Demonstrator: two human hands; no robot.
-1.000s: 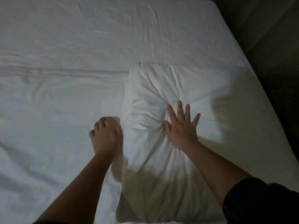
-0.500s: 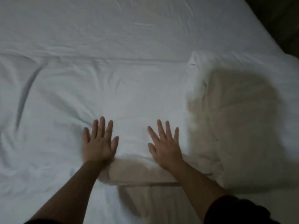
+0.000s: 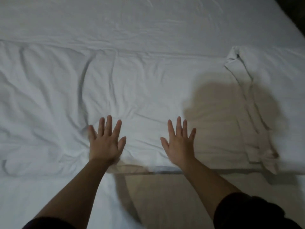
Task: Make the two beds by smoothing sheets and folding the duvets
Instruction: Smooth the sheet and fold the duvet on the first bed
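Fingers (image 3: 109, 124) are straight and spread apart on both hands. The left hand (image 3: 105, 144) and right hand (image 3: 179, 146) lie flat, side by side, near the front edge of the folded white duvet (image 3: 140, 86), which stretches across the wrinkled sheet (image 3: 148, 22).

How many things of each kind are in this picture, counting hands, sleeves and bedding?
Hands: 2, left hand, right hand
Dark sleeves: 2, left sleeve, right sleeve
Folded duvet: 1
Sheet: 1
Total: 6
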